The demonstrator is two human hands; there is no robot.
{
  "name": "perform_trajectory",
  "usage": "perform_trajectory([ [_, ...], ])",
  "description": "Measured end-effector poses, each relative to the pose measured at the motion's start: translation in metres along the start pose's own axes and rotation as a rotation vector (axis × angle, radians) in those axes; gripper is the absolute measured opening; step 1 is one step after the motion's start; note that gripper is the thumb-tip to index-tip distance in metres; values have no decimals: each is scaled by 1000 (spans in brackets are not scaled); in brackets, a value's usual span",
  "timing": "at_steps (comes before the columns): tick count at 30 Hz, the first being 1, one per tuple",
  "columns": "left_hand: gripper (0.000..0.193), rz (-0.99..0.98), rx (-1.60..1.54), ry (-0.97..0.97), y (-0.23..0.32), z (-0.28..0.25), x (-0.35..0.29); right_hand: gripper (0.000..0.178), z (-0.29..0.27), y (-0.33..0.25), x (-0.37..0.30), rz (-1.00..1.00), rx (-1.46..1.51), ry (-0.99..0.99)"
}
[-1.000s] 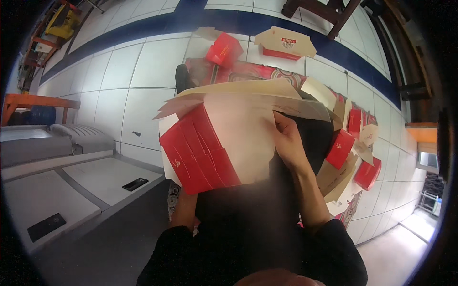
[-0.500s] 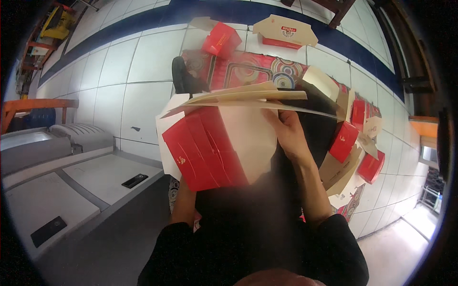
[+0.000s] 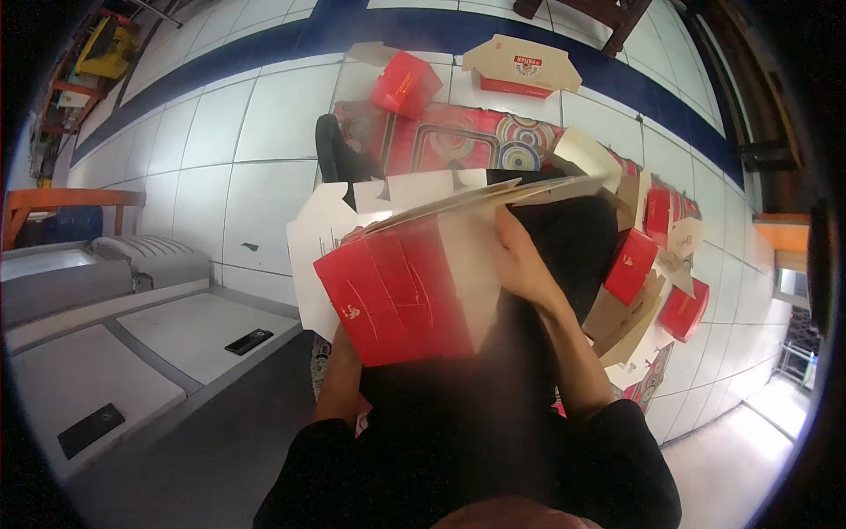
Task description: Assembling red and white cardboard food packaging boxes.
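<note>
A red and white cardboard food box (image 3: 397, 291), partly folded with its white flaps spread, is tilted over my lap between my two hands. My left hand (image 3: 345, 346) reaches up behind its red side; most of the fingers are hidden by the card. At the right end of the box, my right hand (image 3: 522, 264) grips a pale panel, its fingertips out of sight behind it. Along the top edge runs a thin cream cardboard flap (image 3: 520, 192), seen nearly edge-on and slightly blurred.
Several red and cream boxes (image 3: 629, 264) lie heaped to my right on a patterned mat (image 3: 449, 141). Ahead on the tiles are a red box (image 3: 406, 84) and a box with a cream top (image 3: 522, 62). A grey-white chest appliance (image 3: 203, 331) with dark handles stands at my left.
The box has shifted slightly down and right, and its upper white flaps show more. The cream flap's right end has swung further right. My right hand has turned, hiding its fingers more.
</note>
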State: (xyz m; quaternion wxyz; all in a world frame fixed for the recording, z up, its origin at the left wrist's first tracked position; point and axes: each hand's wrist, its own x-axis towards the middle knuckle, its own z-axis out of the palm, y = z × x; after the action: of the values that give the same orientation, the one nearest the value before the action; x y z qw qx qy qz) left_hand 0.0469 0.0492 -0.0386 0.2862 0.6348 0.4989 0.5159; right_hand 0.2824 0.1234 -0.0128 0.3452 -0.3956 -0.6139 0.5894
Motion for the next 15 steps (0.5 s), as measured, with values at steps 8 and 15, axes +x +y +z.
perform_trajectory([
  [8, 125, 23, 30, 3, -4, 0, -13, 32, -17, -12, 2, -20, -64, -209],
  [15, 125, -9, 165, -100, -12, 1, -37, 43, -19, -31, 8, 218, -740, 33],
])
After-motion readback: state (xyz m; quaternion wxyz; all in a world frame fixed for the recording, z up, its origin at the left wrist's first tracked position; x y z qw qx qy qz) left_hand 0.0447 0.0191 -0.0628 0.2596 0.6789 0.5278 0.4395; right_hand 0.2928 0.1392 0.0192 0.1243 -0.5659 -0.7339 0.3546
